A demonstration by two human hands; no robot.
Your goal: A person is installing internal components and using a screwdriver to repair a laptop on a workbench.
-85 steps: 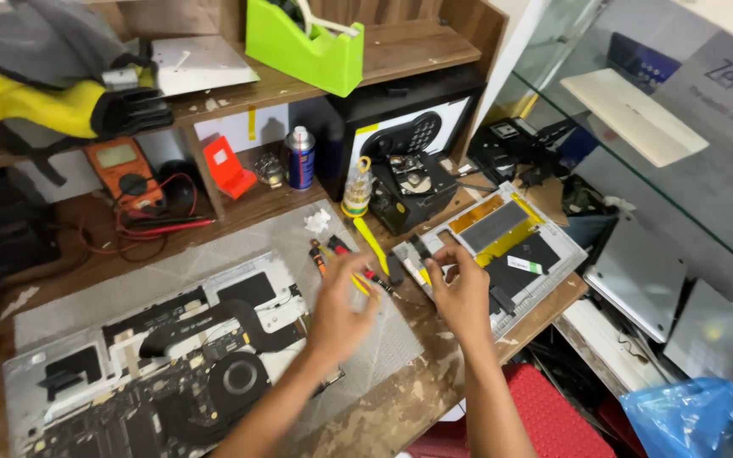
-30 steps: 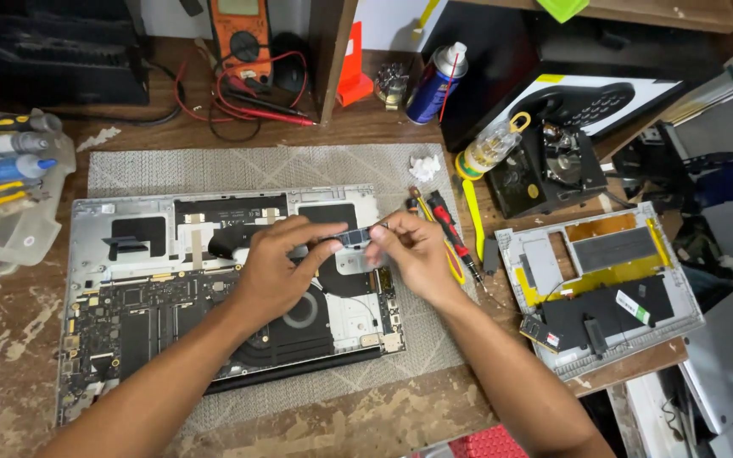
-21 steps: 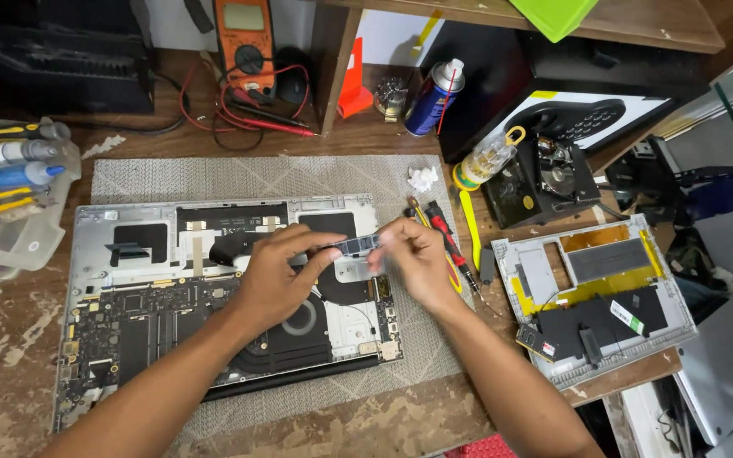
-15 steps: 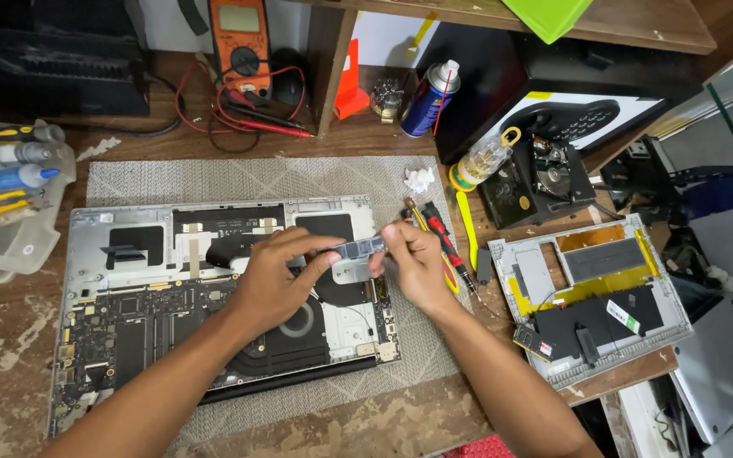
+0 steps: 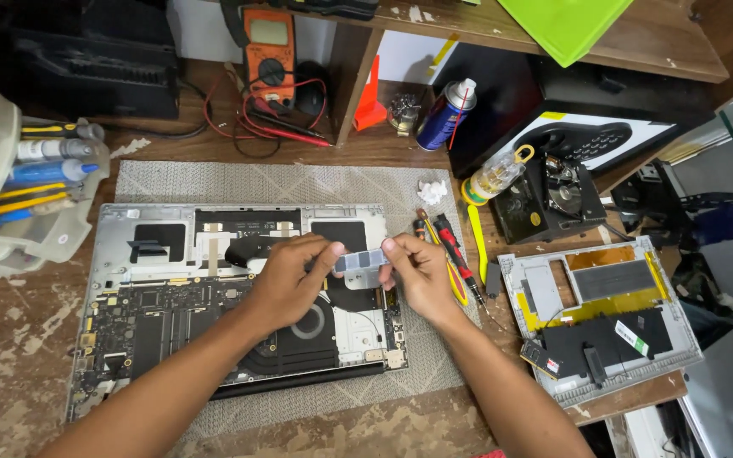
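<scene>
Here both hands, left hand (image 5: 286,284) and right hand (image 5: 422,276), pinch the ends of a small, light, stiff metal plate (image 5: 360,265) above the opened laptop (image 5: 129,280); it looks best gripped by its edges.

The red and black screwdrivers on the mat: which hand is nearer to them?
Right. The right hand is just beside the screwdrivers, on their left. The left hand is farther left, over the opened laptop. Both hands pinch one small grey part.

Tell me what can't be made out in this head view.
- Ends of the small grey part: covered by the left hand and right hand.
- Opened laptop beneath the hands: hidden.
- Green bin: cut off by the top edge.
- Laptop's board details: too small.
</scene>
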